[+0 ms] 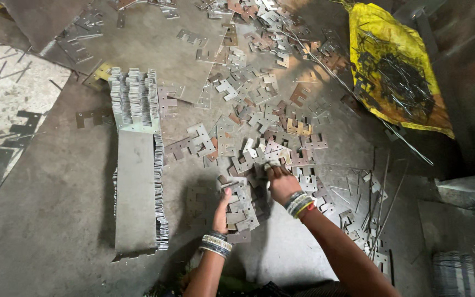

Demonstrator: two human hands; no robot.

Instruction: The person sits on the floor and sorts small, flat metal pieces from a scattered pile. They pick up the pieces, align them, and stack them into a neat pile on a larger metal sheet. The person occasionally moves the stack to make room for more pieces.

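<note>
A small stack of notched metal plates [241,208] is steadied by the left hand [221,215], fingers pressed against its edge. Just above it, loose plates [259,137] are pinched by the right hand [280,181]. Left of the stack, a long bundled row of plates [136,187] is seen; far upper right, a yellow sack [380,38].

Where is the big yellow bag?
The yellow bag lies on the floor at the upper right of the head view, holding dark metal scraps, just right of the scattered metal plates.
</note>
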